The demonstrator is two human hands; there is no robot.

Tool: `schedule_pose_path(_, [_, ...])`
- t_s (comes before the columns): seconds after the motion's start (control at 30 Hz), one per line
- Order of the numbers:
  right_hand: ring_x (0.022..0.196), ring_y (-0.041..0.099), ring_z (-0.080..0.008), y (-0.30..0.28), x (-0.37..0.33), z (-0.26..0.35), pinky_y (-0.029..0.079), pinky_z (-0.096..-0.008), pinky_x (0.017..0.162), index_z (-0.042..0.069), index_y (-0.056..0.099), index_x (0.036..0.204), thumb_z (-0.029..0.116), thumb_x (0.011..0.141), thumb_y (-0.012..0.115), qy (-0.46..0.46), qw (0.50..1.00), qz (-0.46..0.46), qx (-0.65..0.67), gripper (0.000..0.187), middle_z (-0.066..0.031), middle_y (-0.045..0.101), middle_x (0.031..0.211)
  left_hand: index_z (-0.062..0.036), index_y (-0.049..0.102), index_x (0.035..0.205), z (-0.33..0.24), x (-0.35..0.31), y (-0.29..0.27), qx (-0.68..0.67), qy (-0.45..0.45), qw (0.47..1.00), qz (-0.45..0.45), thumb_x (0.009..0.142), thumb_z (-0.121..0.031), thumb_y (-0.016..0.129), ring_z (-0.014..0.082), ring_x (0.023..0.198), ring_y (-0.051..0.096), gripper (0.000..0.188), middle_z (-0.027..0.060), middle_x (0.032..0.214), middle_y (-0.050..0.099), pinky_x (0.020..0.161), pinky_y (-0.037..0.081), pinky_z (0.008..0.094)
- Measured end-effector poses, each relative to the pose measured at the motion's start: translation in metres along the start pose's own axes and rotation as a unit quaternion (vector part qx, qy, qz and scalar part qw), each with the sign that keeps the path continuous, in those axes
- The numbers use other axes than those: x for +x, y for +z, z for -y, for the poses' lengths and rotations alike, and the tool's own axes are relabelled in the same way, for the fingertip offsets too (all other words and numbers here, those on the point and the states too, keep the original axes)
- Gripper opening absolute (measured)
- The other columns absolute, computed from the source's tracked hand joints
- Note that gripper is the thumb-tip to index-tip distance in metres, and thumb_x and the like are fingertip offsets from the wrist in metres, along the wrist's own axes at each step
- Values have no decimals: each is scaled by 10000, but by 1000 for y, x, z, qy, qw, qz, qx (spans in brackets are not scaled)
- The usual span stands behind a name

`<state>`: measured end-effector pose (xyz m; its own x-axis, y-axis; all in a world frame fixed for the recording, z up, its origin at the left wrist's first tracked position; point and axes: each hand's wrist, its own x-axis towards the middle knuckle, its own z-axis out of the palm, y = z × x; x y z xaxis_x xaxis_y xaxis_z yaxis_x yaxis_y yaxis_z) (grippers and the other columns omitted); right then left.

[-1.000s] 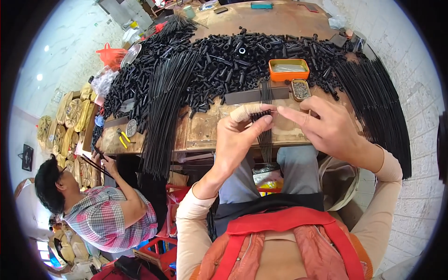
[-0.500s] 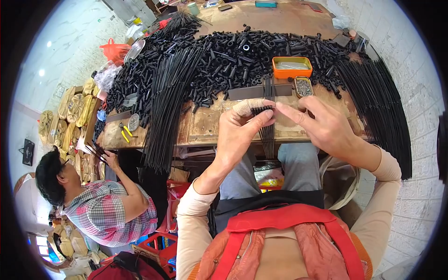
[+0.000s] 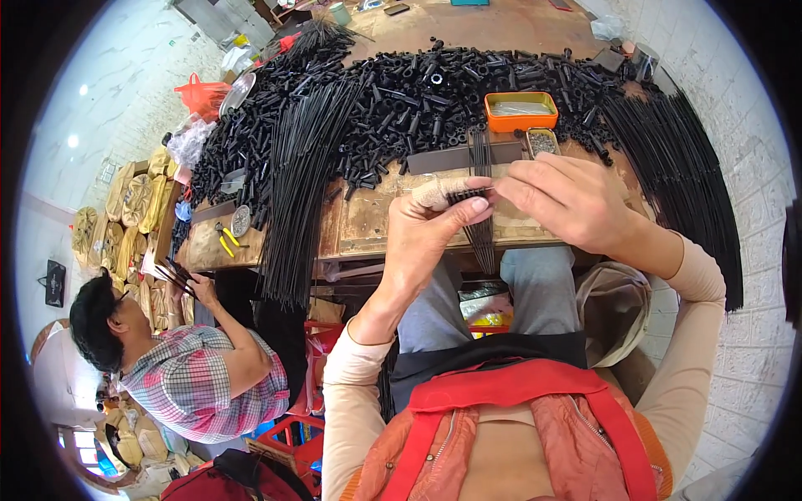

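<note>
My left hand [image 3: 423,230] pinches a small black ridged piece [image 3: 466,196] between the thumb and the forefinger, which is wrapped in tan tape. At the right end of that piece, my right hand [image 3: 571,203] has its thumb and forefinger pressed together; whatever they pinch is too small to make out. Below and behind the fingers, a narrow bundle of thin black rods [image 3: 479,152] lies across a dark flat bar [image 3: 440,160] and sticks out past the table's near edge. How the ridged piece relates to this bundle is partly hidden by my fingers.
Black tubular parts [image 3: 418,104] are heaped across the worktable [image 3: 355,225]. An orange tin [image 3: 521,125] and a small tin of metal bits [image 3: 541,143] stand beyond my right hand. Long black rods lie left [image 3: 301,184] and right [image 3: 681,175]. A co-worker [image 3: 200,367] sits at left, near yellow-handled pliers [image 3: 226,240].
My right hand's extended forefinger has bent in, and its fingers now close together at the end of the ridged piece. My left hand keeps its pinch. The view has shifted slightly.
</note>
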<state>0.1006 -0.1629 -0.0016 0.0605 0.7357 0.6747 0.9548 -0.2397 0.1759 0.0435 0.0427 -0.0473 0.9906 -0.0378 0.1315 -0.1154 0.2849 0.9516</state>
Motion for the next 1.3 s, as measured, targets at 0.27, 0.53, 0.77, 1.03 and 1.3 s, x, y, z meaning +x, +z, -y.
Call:
schedule_pose_path(0.27, [761,612,-242,-15,-11,0,516,-322,621,-31,653,1048,9,688,640,50,996,38,-67,362,-116,609,930,27,674,1082,1,1,-5,-17,-6,1000,-6,859,39,650,236,956,686,225,163,1041,694,851,587,340])
schedule_pose_path(0.53, [777,613,-258,-11,-16,-2,515,-339,641,-8,662,1053,-47,712,651,94,994,30,54,343,-113,598,909,23,641,1157,-2,0,-10,-38,-38,996,65,868,-1,657,279,1068,651,291,173,1094,679,932,549,383])
schedule_pose_path(0.77, [785,636,-265,12,-2,-16,533,-333,705,38,636,1190,-23,785,668,53,986,-22,156,411,-134,667,990,-32,620,1232,21,10,-28,162,-106,971,139,806,-33,737,132,935,656,442,77,1090,701,790,563,295])
schedule_pose_path(1.03, [831,644,-309,98,-85,-144,511,-355,750,-2,659,1051,118,893,601,290,942,140,90,206,-151,671,951,-179,465,1411,115,15,-43,615,212,744,155,591,-305,844,321,1390,339,912,172,1495,358,1125,291,465])
schedule_pose_path(1.3, [848,651,-360,163,-74,-224,522,-447,754,30,693,866,127,753,659,317,899,298,-57,152,-177,674,859,-193,466,1404,114,24,-45,676,195,681,205,626,-97,717,305,1441,244,823,160,1559,241,1158,224,467])
